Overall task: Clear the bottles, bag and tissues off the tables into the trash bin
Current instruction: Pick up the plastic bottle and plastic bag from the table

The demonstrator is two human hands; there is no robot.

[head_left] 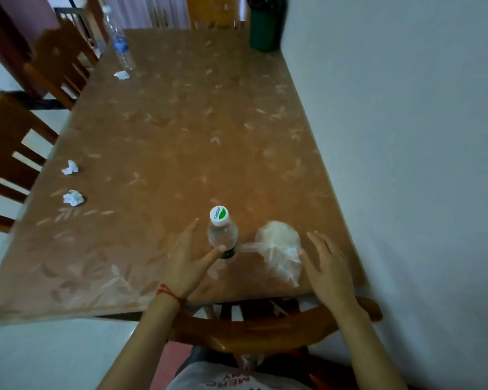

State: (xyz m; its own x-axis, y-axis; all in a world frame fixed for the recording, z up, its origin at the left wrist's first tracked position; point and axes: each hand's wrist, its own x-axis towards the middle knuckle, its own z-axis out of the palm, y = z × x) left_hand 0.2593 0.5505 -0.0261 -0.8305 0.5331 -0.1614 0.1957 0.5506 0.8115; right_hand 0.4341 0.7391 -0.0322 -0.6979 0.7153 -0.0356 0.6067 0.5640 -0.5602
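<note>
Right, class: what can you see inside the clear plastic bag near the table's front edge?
The bag looks crumpled and see-through, and only pale folds show inside. No clear object is visible in it. The right hand touches its right side and may hide a little there.

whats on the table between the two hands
In the head view, an upright bottle by the left hand and a clear plastic bag by the right hand.
</note>
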